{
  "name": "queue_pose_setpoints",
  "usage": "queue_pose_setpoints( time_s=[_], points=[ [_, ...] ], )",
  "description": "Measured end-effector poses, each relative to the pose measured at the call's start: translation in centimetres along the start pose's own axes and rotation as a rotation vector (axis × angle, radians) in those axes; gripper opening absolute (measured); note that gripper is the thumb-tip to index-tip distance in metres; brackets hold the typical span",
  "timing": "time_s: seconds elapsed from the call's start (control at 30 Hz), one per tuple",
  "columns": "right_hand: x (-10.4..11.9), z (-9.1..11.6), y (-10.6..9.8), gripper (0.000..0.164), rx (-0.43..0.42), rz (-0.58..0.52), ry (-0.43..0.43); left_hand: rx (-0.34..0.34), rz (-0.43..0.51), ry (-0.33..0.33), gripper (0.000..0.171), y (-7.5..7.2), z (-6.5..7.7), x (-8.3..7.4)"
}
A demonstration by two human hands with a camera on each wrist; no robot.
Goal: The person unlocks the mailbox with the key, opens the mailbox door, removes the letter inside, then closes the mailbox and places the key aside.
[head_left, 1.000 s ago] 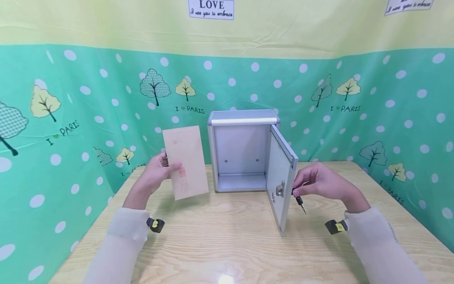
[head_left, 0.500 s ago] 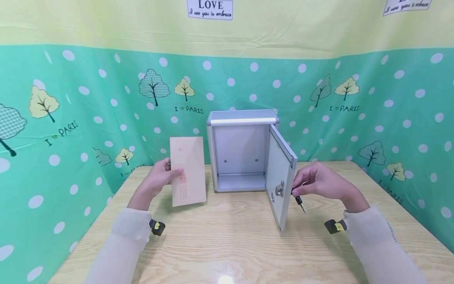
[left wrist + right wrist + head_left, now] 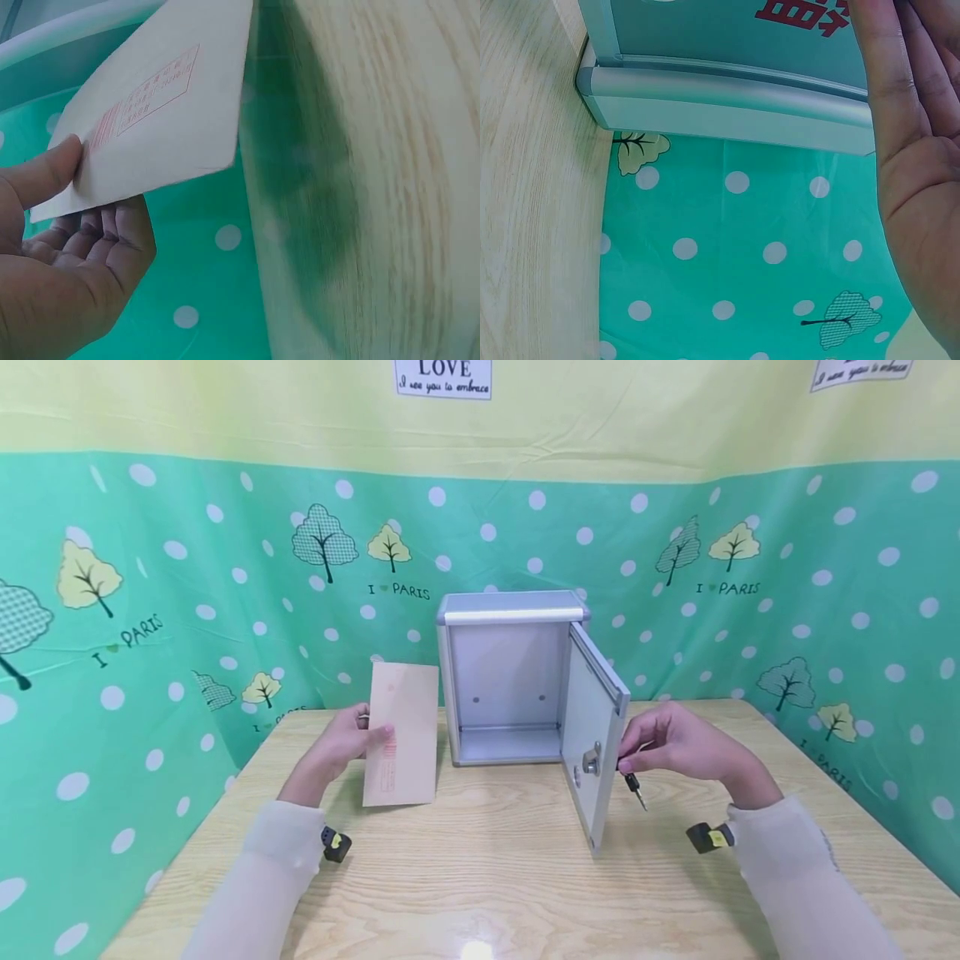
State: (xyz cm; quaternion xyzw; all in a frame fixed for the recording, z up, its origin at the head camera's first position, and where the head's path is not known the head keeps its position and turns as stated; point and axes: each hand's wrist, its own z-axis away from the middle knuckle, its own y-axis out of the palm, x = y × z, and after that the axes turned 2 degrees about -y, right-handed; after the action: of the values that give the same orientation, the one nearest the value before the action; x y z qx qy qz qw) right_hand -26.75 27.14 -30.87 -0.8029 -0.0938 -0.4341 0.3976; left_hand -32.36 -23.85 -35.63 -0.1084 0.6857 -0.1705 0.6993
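Note:
A tan envelope [image 3: 405, 735] with red print stands upright, left of the metal mailbox [image 3: 513, 608]. My left hand [image 3: 341, 745] pinches it by its left edge, thumb on the printed face and fingers behind, as the left wrist view also shows on the envelope [image 3: 169, 97]. The mailbox door [image 3: 594, 727] is swung out toward me, with a lock cam on its inner face. At the door's outer side my right hand [image 3: 682, 747] pinches the dark head of a key, and a second key [image 3: 636, 792] dangles below. The pinched key's head is mostly hidden by the fingers.
The mailbox stands at the back of a wooden table [image 3: 480, 868], its inside showing bare walls. A green dotted curtain [image 3: 247, 568] hangs behind and at both sides. Red characters [image 3: 802, 15] mark the door's outer face in the right wrist view.
My left hand has lowered the envelope and brought it slightly right, turning it so that it tilts less to the left. My right hand and the door have stayed in place.

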Motion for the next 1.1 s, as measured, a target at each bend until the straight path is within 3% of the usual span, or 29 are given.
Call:
queue_pose_setpoints(
  time_s=[0.33,0.67,1.1],
  points=[
    [0.1,0.0,0.0,0.014,0.006,0.001,0.002,0.015,-0.036,-0.012,0.043,0.3,-0.5,0.8],
    [0.1,0.0,0.0,0.014,0.006,-0.008,-0.004,0.051,-0.049,-0.050,0.049,0.5,-0.2,1.0],
    [0.2,0.0,0.0,0.013,0.005,-0.007,0.008,0.049,-0.050,-0.115,0.050,0.8,-0.2,1.5]
  ],
)
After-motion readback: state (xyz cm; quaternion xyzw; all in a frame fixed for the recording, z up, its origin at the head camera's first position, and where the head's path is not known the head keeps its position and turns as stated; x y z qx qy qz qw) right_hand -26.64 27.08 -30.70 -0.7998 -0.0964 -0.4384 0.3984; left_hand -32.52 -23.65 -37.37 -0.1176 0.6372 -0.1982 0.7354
